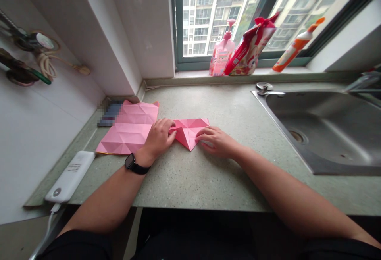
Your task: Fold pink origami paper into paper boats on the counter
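Note:
A partly folded sheet of pink paper (190, 133) lies on the speckled counter, its near end coming to a point toward me. My left hand (162, 135) pinches its left side between thumb and fingers, where a flap stands up. At the right edge, my right hand (216, 141) grips the paper with bent fingers. Left of my left hand rests creased pink paper (129, 131), spread out with fold lines across it. A black watch (135, 164) is on my left wrist.
A white power bank (71, 176) with a cable sits at the counter's left. The steel sink (327, 133) is at the right. On the sill stand a pink pump bottle (222, 55), a red bag (250, 47) and an orange-white bottle (297, 47).

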